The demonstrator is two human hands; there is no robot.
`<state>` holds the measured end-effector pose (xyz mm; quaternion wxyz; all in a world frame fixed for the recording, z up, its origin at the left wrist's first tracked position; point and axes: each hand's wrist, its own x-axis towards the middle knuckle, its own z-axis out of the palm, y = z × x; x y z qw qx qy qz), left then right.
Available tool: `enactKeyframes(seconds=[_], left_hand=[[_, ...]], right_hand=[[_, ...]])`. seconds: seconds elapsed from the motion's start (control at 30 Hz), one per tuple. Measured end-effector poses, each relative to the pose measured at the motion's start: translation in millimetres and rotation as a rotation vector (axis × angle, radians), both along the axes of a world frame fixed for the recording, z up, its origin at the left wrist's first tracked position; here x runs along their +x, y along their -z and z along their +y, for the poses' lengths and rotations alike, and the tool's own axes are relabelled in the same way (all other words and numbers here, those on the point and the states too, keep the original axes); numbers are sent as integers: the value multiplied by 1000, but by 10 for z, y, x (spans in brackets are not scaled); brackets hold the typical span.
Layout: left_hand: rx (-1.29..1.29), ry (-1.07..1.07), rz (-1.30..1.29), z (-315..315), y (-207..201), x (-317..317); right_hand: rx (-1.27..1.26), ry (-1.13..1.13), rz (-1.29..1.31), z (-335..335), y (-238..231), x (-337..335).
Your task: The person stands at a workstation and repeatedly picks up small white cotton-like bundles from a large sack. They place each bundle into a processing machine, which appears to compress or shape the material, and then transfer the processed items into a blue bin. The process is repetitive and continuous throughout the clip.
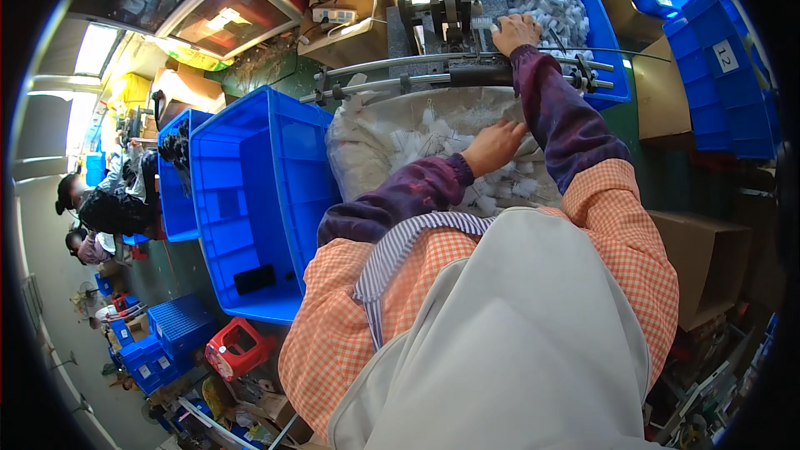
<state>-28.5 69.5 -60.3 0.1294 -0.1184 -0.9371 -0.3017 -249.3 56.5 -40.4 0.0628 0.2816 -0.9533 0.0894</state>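
My right hand [517, 33] reaches up to the machine [446, 29], its fingers closed at a small white bristly piece [482, 23] beside the machine's block. Its fingertips are partly hidden. Lower down, my left hand [496, 147] lies over a pile of white pieces with thin wires [429, 137], fingers stretched toward the right forearm. I make out nothing held in it. The pile rests in a pale, dusty sack-like liner [358, 137] below the machine's metal rails [383, 67]. Just beyond my right hand, a blue bin [612, 50] holds many similar whitish pieces [546, 4].
A large blue crate [279, 142] with a dark flat object [254, 279] inside stands to my left. Blue crates [721, 75] and a cardboard box [700, 262] stand at the right. A red stool [237, 348] is at the lower left. Other people [100, 208] sit further left.
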Motion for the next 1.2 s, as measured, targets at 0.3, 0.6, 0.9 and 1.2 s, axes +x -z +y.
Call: enactKeyframes(seconds=[0.3,0.6,0.9,1.2], left_hand=[[369,-197,133,-220,-423,216],[321,-326,178,-400,-515,217],[588,-398,67,-488,-655,118],[676,-358,56,-504,-686,-54]], right_hand=[[-100,-89,11,-179,73,230],[-71,-98,138,-449,121,411],[-61,-103,-66,66,167,-228],[123,306,78,867,-391,-603]])
